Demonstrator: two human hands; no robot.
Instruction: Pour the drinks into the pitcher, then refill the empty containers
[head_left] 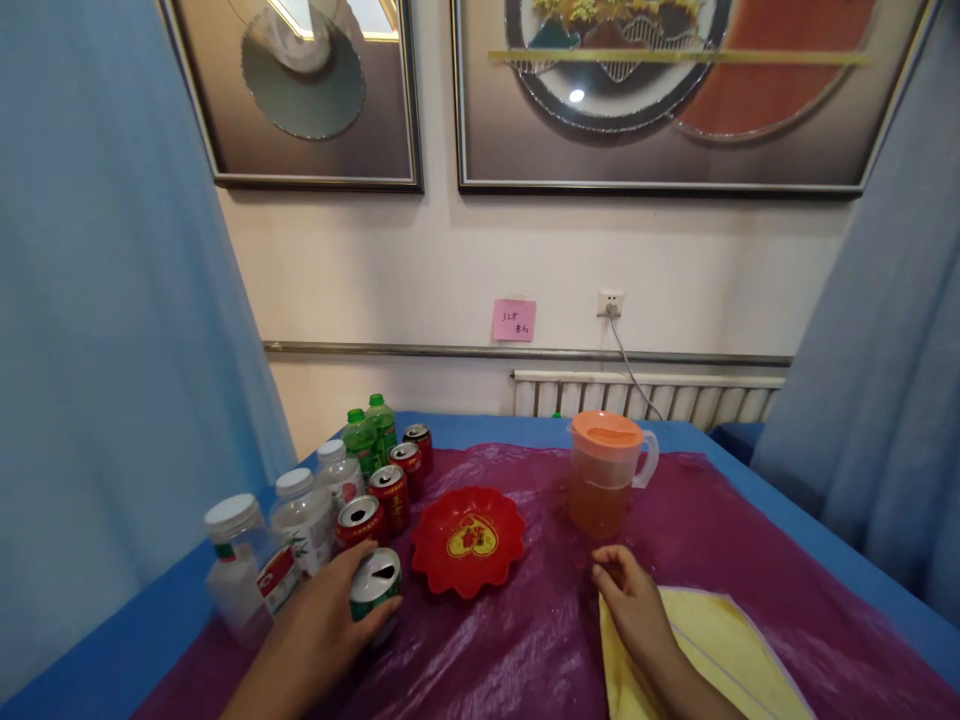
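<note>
My left hand (pixel 326 620) is wrapped round a green drink can (pixel 376 580) with an opened silver top, at the near end of a row of cans. Just behind it stands a red can (pixel 360 520). To the right of the green can lies a red scalloped plate (pixel 427 545) with a yellow heart print. My right hand (pixel 634 605) hovers above the corner of a yellow cloth (pixel 720 640), its fingers curled in toward the thumb and no object visible in them. Beyond that hand is a clear pitcher (pixel 600 490) with an orange lid and amber liquid.
Several more red cans (pixel 388 495) run back along the row. Left of them are clear jars with white lids (pixel 304 515) and two green bottles (pixel 361 440). A purple plastic sheet (pixel 525 620) covers the blue tabletop (pixel 757 480). Blue curtains (pixel 127 300) hang at both sides.
</note>
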